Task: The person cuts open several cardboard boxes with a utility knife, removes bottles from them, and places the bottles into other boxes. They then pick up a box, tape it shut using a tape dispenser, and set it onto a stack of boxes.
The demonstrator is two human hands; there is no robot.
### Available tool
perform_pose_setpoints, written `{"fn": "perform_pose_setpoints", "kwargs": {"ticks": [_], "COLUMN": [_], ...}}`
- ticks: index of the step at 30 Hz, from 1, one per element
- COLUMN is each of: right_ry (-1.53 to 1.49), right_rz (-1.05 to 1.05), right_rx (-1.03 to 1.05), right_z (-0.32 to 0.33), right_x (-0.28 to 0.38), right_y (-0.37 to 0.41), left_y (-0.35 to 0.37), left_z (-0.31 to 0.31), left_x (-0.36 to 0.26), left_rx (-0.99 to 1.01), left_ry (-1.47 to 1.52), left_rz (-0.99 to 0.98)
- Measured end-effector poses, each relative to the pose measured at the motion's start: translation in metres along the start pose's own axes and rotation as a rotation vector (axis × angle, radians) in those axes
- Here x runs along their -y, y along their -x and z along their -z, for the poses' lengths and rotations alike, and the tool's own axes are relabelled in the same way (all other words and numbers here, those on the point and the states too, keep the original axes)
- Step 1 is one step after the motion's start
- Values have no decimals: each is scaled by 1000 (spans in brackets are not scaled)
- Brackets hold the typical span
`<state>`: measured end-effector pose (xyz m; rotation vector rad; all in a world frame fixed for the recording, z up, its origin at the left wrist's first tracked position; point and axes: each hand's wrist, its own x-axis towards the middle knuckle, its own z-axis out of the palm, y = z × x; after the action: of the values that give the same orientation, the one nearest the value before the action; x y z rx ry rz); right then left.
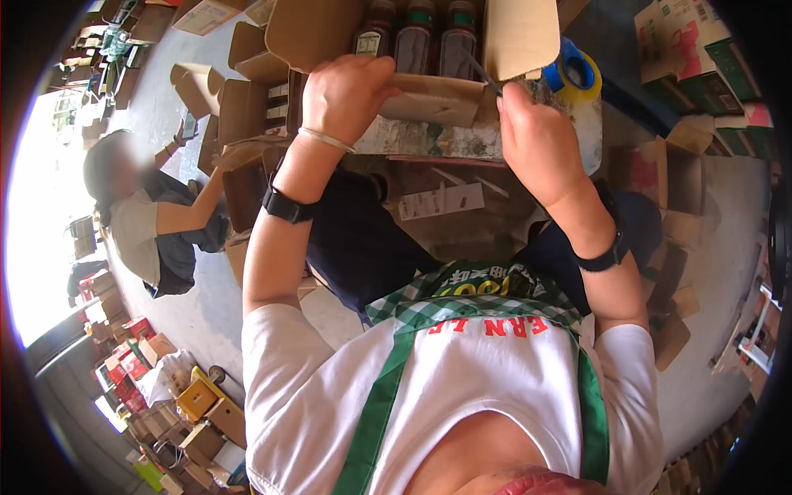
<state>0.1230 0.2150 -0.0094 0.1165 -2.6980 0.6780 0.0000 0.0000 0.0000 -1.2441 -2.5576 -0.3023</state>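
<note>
An open cardboard box point(429, 109) stands on a worn, paint-stained work table point(495, 142) at the top. Inside it, several dark bottles point(414, 49) with green or pale labels stand side by side. My left hand point(346, 95) grips the near left edge of this box, its fingers partly hidden over the rim. In my right hand point(536, 136), the fingers close round a thin dark tool point(481, 71). Its tip points into the box near the right-hand bottle; I cannot make out its exact kind. A blue tape dispenser with yellow tape point(575, 73) lies right of the box.
On the left, a person point(136, 214) crouches by more open cartons point(243, 103), a phone-like object in one hand. Stacked green and red cartons point(693, 66) and open boxes point(681, 177) line the right. A printed sheet point(441, 200) lies under the table.
</note>
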Motion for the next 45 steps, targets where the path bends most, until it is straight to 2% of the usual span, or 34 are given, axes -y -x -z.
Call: {"fn": "perform_pose_setpoints", "kwargs": {"ticks": [4,6,8,21,23,26,28,30,31,32,33,34,36,37,39,40,41,42,43,45], "right_ry": [26,36,38,-95,-140,-184,-259,-543,-750,-844,-932,-925,-865,-793,-560,-558,-473,-387,-386,-147], "right_rz": [-71,-91,-22,-84,-73,-28,-295,-524,-692,-664,-632,-618,-526,-505,-393,-397,-372,-350,-365,-196], "right_rx": [105,87,63,26,-17,-116,-74,-111,-84,-139,-194,-189,-315,-349,-409,-415,-333,-248,-258,-153], "right_z": [2,-7,-19,-59,-61,-40,-14,11,25,39,50,55,67,76,83,84,84,83,78,66], "right_x": [0,-3,-9,-30,-41,-51,-60,-68,-70,-67,-64,-63,-59,-51,-37,-31,-26,-22,-19,-18], "right_y": [13,6,-1,29,43,67,82,88,85,78,70,62,53,50,53,57,60,63,65,68], "left_y": [4,0,0,-4,-4,-1,-2,-9,-24,-43,-60,-71,-81,-77,-71,-67,-63,-64,-70,-73], "left_z": [-2,-1,-2,8,8,5,2,-11,-16,-22,-26,-28,-41,-18,54,77,94,101,103,74], "left_x": [-5,1,3,7,10,8,-5,-35,-63,-97,-133,-163,-208,-221,-206,-187,-166,-139,-109,-49], "left_rx": [23,-2,22,158,144,205,172,148,224,219,145,85,-328,-387,-52,-27,-1,-8,-13,350], "left_ry": [34,18,61,47,58,-103,-110,-130,-109,-157,-182,-36,-101,-35,81,39,-4,-17,-29,372], "left_rz": [-4,-29,-17,-34,-83,44,117,227,365,444,496,512,205,89,-12,74,155,126,92,28]}}
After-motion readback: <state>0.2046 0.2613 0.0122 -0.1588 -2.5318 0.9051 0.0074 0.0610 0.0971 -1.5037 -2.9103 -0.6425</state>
